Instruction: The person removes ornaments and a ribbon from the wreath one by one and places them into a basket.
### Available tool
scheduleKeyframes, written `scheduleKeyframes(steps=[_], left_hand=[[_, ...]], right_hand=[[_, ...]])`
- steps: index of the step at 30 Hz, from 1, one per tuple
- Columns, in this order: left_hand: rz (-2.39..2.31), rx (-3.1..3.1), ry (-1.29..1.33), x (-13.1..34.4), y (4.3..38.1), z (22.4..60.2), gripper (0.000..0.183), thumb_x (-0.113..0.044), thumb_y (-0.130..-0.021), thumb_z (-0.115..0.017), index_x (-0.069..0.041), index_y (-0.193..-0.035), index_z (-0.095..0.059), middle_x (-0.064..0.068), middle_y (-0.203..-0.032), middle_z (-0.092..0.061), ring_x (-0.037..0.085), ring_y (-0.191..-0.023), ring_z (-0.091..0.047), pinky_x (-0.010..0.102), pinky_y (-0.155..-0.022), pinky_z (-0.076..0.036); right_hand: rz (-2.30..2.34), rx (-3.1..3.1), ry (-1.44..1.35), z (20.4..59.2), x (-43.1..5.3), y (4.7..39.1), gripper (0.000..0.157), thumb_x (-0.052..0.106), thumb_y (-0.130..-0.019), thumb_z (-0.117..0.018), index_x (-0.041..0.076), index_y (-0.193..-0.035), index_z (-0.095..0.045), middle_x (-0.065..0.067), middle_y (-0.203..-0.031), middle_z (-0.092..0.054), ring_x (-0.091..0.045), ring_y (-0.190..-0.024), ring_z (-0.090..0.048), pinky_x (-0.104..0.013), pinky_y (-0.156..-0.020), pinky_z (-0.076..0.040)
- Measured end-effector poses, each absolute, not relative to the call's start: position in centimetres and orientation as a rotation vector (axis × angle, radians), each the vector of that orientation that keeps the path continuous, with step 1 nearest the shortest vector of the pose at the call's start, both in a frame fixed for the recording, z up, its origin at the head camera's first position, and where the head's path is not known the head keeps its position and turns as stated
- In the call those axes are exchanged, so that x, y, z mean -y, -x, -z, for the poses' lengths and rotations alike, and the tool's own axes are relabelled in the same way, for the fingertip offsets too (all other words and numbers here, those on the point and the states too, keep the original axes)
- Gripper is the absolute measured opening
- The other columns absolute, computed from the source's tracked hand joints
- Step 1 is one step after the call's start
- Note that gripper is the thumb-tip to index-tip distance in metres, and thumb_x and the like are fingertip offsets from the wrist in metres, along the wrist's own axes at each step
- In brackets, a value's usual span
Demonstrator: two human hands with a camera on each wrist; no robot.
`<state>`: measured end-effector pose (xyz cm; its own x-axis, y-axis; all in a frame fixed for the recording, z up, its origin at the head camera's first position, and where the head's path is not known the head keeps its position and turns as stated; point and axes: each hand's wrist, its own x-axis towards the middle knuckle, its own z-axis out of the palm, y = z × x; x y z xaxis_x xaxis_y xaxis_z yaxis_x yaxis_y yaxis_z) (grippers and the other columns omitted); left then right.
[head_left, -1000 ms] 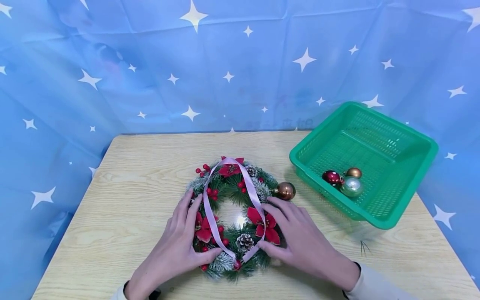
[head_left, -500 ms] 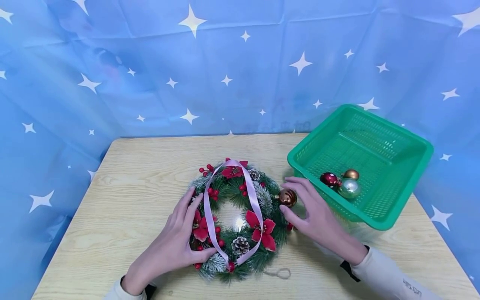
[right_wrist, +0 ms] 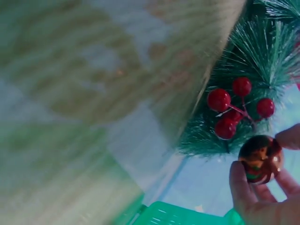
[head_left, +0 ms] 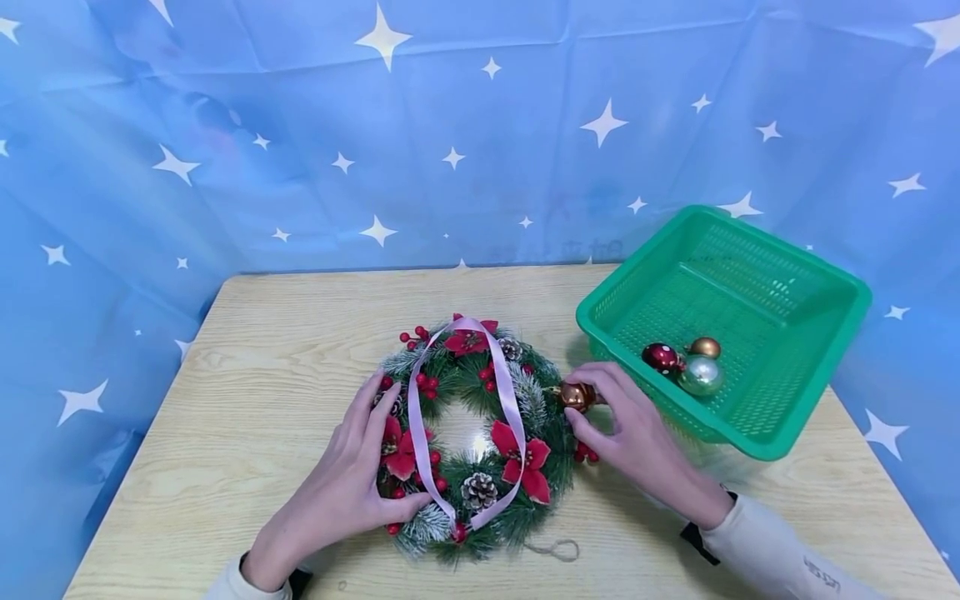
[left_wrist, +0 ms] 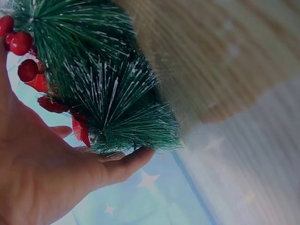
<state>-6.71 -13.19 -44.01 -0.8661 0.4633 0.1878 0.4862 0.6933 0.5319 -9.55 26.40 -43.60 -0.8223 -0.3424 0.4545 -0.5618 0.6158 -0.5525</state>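
A round green Christmas wreath (head_left: pixel 513 525) lies on the table, dressed with red poinsettias, berries and pine cones. A lilac ribbon (head_left: pixel 415 417) loops across its face. My left hand (head_left: pixel 348 471) holds the wreath's left side, thumb toward the front and fingers along the outer edge; the left wrist view shows fingertips at the frosted needles (left_wrist: pixel 112 93). At the wreath's right edge, my right hand (head_left: pixel 637 433) pinches a shiny copper-brown bauble (head_left: pixel 573 396) between thumb and fingers. In the right wrist view this bauble (right_wrist: pixel 260 159) sits beside a cluster of red berries (right_wrist: pixel 226 126).
A green plastic basket (head_left: pixel 813 392) stands at the back right, close beyond the right hand. Inside are a dark red bauble (head_left: pixel 662 357), a silver one (head_left: pixel 701 376) and a small copper one (head_left: pixel 705 347). A thin twine loop (head_left: pixel 558 549) lies in front of the wreath.
My right hand has left the wreath's lower right, moved up and right to the brown bauble, and now pinches it. The twine loop has come into view. My left hand stays at the wreath.
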Motion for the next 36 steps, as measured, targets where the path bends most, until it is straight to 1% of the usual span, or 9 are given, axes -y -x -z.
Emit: scheduleKeyframes(steps=[5,6,8,12,17,21,24,27,36], left_hand=[[0.917,2.840,0.796,13.1,6.7,44.0,0.137,-0.074,-0.079,-0.087,-0.007,-0.174,-0.015,0.021,-0.179,-0.007,0.045,-0.161,-0.020,0.077,-0.113,-0.034],[0.916,2.839,0.795,13.0,6.7,44.0,0.136,-0.074,-0.079,-0.087,-0.007,-0.174,-0.015,0.021,-0.179,-0.007,0.046,-0.161,-0.020,0.077,-0.113,-0.034],[0.915,2.834,0.797,13.0,6.7,44.0,0.136,-0.074,-0.079,-0.086,-0.007,-0.174,-0.016,0.021,-0.180,-0.007,0.045,-0.162,-0.019,0.077,-0.113,-0.034],[0.895,2.823,0.800,12.9,6.8,44.1,0.135,-0.074,-0.079,-0.086,-0.007,-0.174,-0.018,0.020,-0.180,-0.007,0.045,-0.163,-0.015,0.078,-0.114,-0.032],[0.864,2.821,0.800,12.9,6.7,44.2,0.137,-0.074,-0.077,-0.088,-0.009,-0.174,-0.016,0.020,-0.180,-0.006,0.047,-0.163,-0.011,0.081,-0.114,-0.029],[0.854,2.821,0.801,12.9,6.7,44.2,0.138,-0.074,-0.077,-0.088,-0.010,-0.175,-0.016,0.021,-0.179,-0.007,0.044,-0.164,-0.010,0.080,-0.113,-0.030],[0.852,2.827,0.802,13.0,6.6,44.1,0.137,-0.075,-0.078,-0.087,-0.009,-0.174,-0.016,0.021,-0.179,-0.009,0.041,-0.164,-0.010,0.080,-0.112,-0.031],[0.845,2.838,0.797,13.1,6.5,44.1,0.135,-0.075,-0.079,-0.086,-0.008,-0.174,-0.018,0.021,-0.179,-0.009,0.041,-0.164,-0.011,0.080,-0.112,-0.032],[0.815,2.851,0.783,13.2,6.3,44.1,0.132,-0.075,-0.080,-0.085,-0.009,-0.174,-0.019,0.020,-0.179,-0.011,0.043,-0.164,-0.013,0.080,-0.111,-0.035]], right_hand=[[-1.050,2.480,-0.752,42.8,-26.4,10.0,0.045,0.005,-0.091,-0.083,0.008,-0.134,-0.069,-0.005,-0.135,-0.066,-0.021,-0.120,-0.064,-0.019,-0.096,-0.053],[-1.051,2.466,-0.754,42.6,-26.4,10.1,0.045,0.005,-0.091,-0.083,0.007,-0.134,-0.070,-0.006,-0.134,-0.067,-0.021,-0.119,-0.065,-0.018,-0.097,-0.052],[-1.041,2.444,-0.757,42.3,-26.5,10.4,0.045,0.006,-0.091,-0.083,0.006,-0.134,-0.070,-0.006,-0.133,-0.068,-0.020,-0.115,-0.065,-0.017,-0.091,-0.052],[-1.019,2.424,-0.744,41.6,-26.6,10.7,0.046,0.005,-0.090,-0.084,0.005,-0.134,-0.070,-0.006,-0.133,-0.068,-0.020,-0.114,-0.066,-0.018,-0.086,-0.054],[-1.009,2.419,-0.706,40.9,-26.8,10.8,0.047,0.004,-0.090,-0.085,0.005,-0.134,-0.070,-0.007,-0.134,-0.068,-0.021,-0.117,-0.066,-0.019,-0.090,-0.055],[-1.020,2.404,-0.676,40.1,-27.1,10.9,0.047,0.001,-0.089,-0.085,0.005,-0.133,-0.071,-0.009,-0.135,-0.068,-0.022,-0.120,-0.065,-0.017,-0.092,-0.054],[-1.055,2.385,-0.664,39.4,-27.4,11.1,0.049,-0.006,-0.087,-0.086,0.003,-0.133,-0.070,-0.011,-0.134,-0.068,-0.022,-0.119,-0.065,-0.016,-0.093,-0.054],[-1.083,2.368,-0.643,38.8,-28.0,11.2,0.051,-0.012,-0.086,-0.085,0.001,-0.133,-0.070,-0.011,-0.133,-0.067,-0.019,-0.116,-0.065,-0.017,-0.093,-0.055],[-1.089,2.356,-0.510,37.5,-30.6,11.6,0.052,-0.017,-0.085,-0.084,-0.001,-0.132,-0.071,-0.011,-0.127,-0.068,-0.006,-0.108,-0.066,-0.014,-0.087,-0.055]])
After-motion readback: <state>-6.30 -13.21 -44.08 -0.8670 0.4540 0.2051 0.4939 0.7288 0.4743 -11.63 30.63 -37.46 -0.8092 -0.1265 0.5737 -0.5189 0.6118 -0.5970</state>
